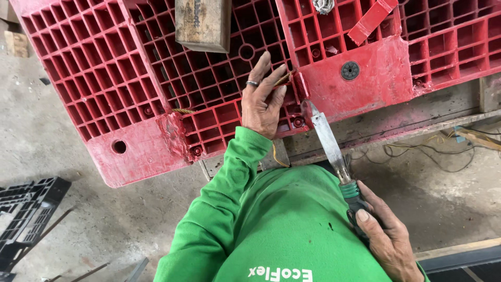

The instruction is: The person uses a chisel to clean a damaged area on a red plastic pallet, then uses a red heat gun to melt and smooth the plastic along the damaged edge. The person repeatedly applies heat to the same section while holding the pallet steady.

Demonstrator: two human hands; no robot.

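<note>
Red plastic fills the upper half of the view: a large gridded pallet (130,78) lying flat, its top and right sides cut off by the frame. The left hand (263,102), a ring on one finger, rests on the pallet's near edge beside a crack, fingers stretched out and pressing on a yellowish wire (283,79) that shows only in short bits; whether the fingertips pinch it cannot be told. More of the wire peeks out below the wrist, near the green sleeve (219,209). The right hand (383,235), low at the right and partly out of frame, is closed round the dark handle of a scraper (329,141), whose flat metal blade slants up to touch the pallet's near edge just right of the left hand. A wooden block (203,23) sits on the pallet at the top edge, its upper part cut off. Thin loose wires (417,151) lie on the concrete floor (62,172) at right.
</note>
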